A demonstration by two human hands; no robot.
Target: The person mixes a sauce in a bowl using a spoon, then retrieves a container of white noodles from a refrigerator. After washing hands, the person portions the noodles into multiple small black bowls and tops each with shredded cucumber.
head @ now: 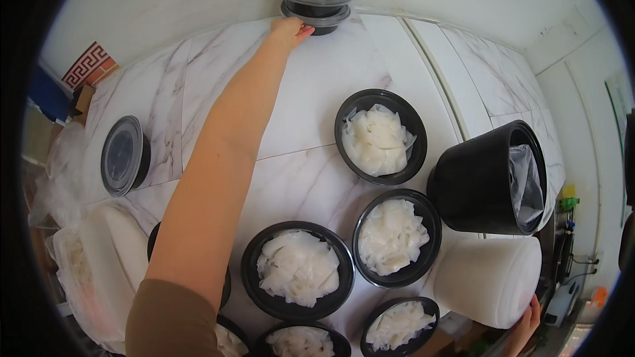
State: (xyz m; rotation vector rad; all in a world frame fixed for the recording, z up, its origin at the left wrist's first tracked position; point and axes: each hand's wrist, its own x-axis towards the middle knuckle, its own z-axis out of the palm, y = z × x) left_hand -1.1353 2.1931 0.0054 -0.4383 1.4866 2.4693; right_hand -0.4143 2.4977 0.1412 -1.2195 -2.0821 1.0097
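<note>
My left hand (pixel 293 29) reaches far across the marbled tabletop (pixel 292 109). Its fingers are on the lower left side of a stack of lidded black bowls (pixel 317 9) by the wall. At the lower right, my right hand (pixel 525 325) is partly in view, fingers curled against the end of a stack of translucent plastic lids (pixel 488 280) lying on its side. Between my arms stand uncovered black bowls of wide white noodles, among them a far bowl (pixel 381 139), a middle bowl (pixel 394 238) and a nearer bowl (pixel 298 271). My left forearm hides part of another black bowl.
A stack of nested black bowls (pixel 481 183) with clear plastic inside lies at the right. A lidded black bowl (pixel 125 156) is at the left. Below it are translucent plastic ware (pixel 99 258) and a clear bag (pixel 64 173). More noodle bowls (pixel 399 325) line the near edge.
</note>
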